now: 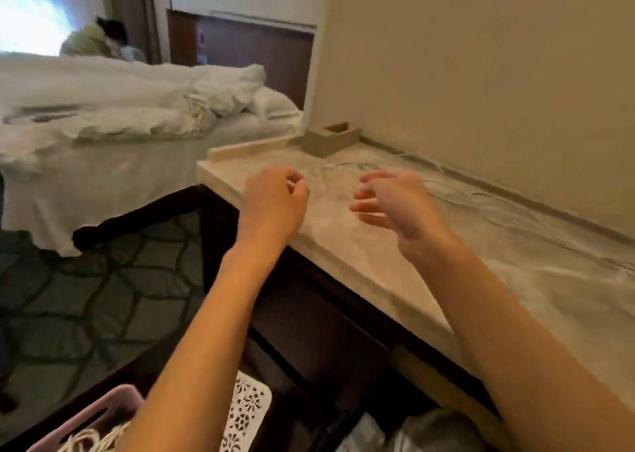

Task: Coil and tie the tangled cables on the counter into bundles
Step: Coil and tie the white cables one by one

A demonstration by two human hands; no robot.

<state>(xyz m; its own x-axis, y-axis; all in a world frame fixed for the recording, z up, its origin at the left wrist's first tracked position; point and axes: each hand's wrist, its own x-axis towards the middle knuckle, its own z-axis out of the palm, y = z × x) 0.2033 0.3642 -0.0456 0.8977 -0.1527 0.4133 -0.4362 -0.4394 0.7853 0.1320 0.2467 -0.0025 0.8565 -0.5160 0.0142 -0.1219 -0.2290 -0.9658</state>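
Hands (275,199), white cables (343,165) just beyond

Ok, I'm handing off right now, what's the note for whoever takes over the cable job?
Left hand: above the counter near its front edge, fingers curled; blur hides whether it pinches anything.
Right hand: open, fingers spread, above the counter.
White cables lie loose and uncoiled along the counter's wall side.
Done: no tied bundle shows on the counter.
Left: gather, coil and tie them.
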